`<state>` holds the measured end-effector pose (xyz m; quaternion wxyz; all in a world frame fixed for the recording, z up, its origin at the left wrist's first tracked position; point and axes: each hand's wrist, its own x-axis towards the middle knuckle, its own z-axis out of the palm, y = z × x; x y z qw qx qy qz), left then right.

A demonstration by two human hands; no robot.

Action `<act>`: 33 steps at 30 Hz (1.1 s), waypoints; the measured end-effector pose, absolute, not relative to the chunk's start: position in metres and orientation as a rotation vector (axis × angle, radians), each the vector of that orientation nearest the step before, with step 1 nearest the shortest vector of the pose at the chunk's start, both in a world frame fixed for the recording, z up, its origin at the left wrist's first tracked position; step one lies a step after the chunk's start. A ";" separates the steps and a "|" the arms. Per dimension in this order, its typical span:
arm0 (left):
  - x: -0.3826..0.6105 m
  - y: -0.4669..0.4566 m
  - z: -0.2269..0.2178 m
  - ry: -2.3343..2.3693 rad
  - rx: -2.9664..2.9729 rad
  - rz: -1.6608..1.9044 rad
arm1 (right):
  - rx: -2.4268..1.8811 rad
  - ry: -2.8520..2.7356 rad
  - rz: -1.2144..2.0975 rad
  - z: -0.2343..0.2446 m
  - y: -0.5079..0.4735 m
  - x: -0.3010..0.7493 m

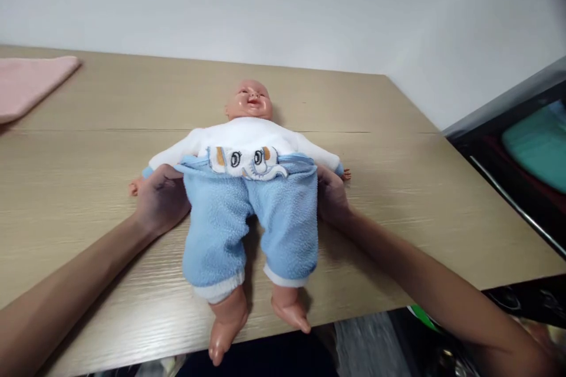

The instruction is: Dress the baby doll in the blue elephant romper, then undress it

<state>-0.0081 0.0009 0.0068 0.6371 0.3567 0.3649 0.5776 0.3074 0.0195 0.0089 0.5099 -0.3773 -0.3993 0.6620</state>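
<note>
Pink cloth (33,87): far left on the counter (407,188), well apart from your hands.
Left hand (164,199): pinching the waistband (194,164) of the blue pants (216,218) at 1 end; tension it outward, gently.
Doll (254,100): on its back on the counter, between your 2 hands, feet at the near edge; work both sides evenly so the elephant patch (247,162) sits centred.
Right hand (331,195): pinching the other end, fingertips hidden; match left's height.
</note>
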 end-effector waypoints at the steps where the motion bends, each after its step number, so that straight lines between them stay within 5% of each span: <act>1: -0.009 0.001 0.009 0.804 0.830 1.339 | -0.893 -0.986 1.582 0.010 0.018 0.310; 11: -0.031 0.008 0.034 0.869 1.787 1.140 | -0.770 -1.893 1.127 0.042 0.025 0.333; 16: -0.032 0.026 0.037 0.953 1.580 1.139 | -0.915 -1.793 1.148 0.040 0.046 0.317; 23: -0.040 0.055 0.032 1.055 1.496 0.676 | -1.073 -1.789 1.317 0.033 0.083 0.303; 33: -0.023 0.045 0.007 1.181 1.365 1.144 | -0.979 -1.684 1.622 0.028 0.077 0.324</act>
